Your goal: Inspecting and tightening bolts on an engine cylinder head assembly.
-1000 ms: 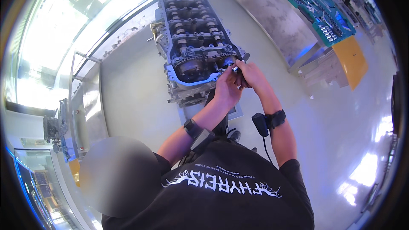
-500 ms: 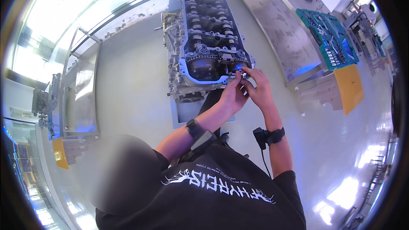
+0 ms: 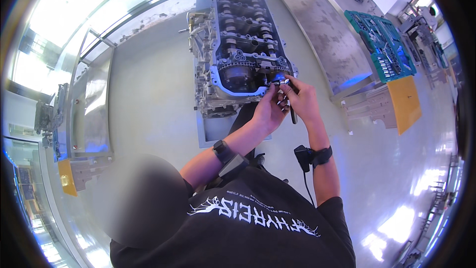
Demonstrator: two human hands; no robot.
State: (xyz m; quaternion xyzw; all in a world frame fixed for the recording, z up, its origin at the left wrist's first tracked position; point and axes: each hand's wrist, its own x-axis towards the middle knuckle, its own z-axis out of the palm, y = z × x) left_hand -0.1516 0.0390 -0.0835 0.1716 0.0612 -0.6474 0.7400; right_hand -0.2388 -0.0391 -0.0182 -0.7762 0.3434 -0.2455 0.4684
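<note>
As the right hand (image 3: 303,101) shifts, a dark handle (image 3: 293,116) seemingly emerges below.

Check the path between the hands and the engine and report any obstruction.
Nothing visible stands in between. The left hand and right hand are together at the near right corner of the engine, with a dark-handled tool at the right fingers. The fingers hide whether the tool touches the engine.

engine (image 3: 246,37): metal | bench (image 3: 322,34): smudged metal | tool case (image 3: 371,34): plastic | floor (image 3: 369,183): smooth, glossy | shirt (image 3: 233,240): matt cloth
</note>
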